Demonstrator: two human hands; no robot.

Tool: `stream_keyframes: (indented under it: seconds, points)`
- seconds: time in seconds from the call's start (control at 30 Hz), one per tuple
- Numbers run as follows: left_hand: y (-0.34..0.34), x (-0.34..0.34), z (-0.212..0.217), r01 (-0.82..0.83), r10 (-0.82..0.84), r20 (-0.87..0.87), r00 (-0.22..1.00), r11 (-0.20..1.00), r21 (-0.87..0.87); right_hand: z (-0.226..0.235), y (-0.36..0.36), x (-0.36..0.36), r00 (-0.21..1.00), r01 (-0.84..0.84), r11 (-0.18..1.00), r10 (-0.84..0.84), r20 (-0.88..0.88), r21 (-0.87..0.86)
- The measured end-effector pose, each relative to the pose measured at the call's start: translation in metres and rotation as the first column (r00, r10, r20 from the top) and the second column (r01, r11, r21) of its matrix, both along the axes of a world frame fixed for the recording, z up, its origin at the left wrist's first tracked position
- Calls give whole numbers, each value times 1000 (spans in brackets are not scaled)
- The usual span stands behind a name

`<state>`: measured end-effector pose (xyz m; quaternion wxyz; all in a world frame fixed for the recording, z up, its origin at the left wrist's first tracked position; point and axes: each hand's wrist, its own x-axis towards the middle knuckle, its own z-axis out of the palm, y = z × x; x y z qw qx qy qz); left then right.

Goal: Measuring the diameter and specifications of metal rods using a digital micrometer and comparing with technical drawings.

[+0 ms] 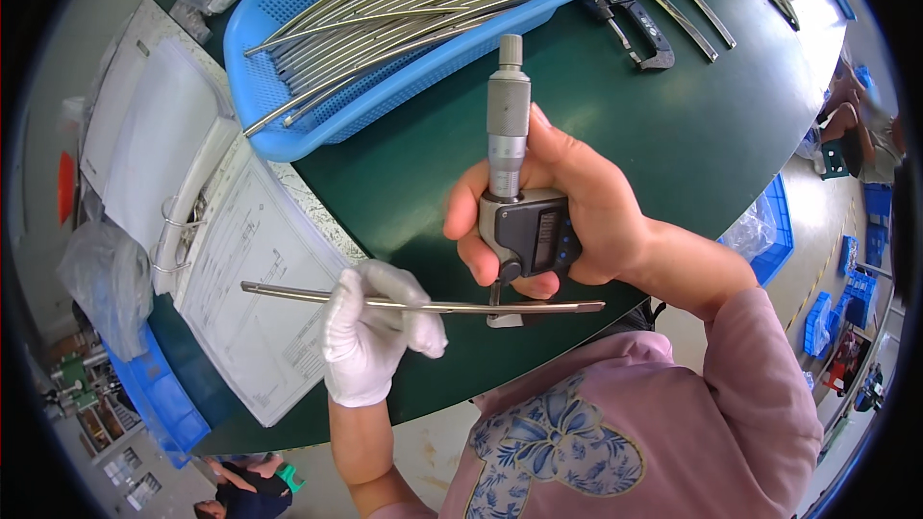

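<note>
While my gloved left hand (368,341) pinches a rod (463,308), right hand (591,192) grips micrometer (514,221), rod across its measuring end

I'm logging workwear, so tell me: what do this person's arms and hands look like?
The left hand wears a white glove ending around the wrist; the right hand is bare. Both forearms are bare too. The right sleeve is pink, ending near the elbow.

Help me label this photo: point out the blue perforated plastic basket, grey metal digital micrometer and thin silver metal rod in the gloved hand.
Blue perforated plastic basket (404,85), head view: near wall.
Grey metal digital micrometer (520,229), head view: dark face.
Thin silver metal rod (463,308), head view: middle shaft.
</note>
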<state>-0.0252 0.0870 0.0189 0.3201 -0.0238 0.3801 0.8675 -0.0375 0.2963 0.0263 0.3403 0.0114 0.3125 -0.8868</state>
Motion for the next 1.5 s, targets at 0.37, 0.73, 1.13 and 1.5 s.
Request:
stream_keyframes:
  seconds: [0.37,0.73,1.13,1.5]
  points:
    - [7,2,-5,94,-94,5,996,995,23,-1,-1,1,999,36,999,-35,-40,11]
    - [-2,-2,-2,-20,20,-25,999,1000,22,1,1,0,999,17,999,-14,-49,43]
    - [10,3,-5,93,-93,-3,996,995,48,-2,-1,-1,999,20,999,-18,41,-36]
    - [-6,-5,-3,0,0,-9,1000,999,39,-2,0,-1,999,21,1000,-20,-50,14]
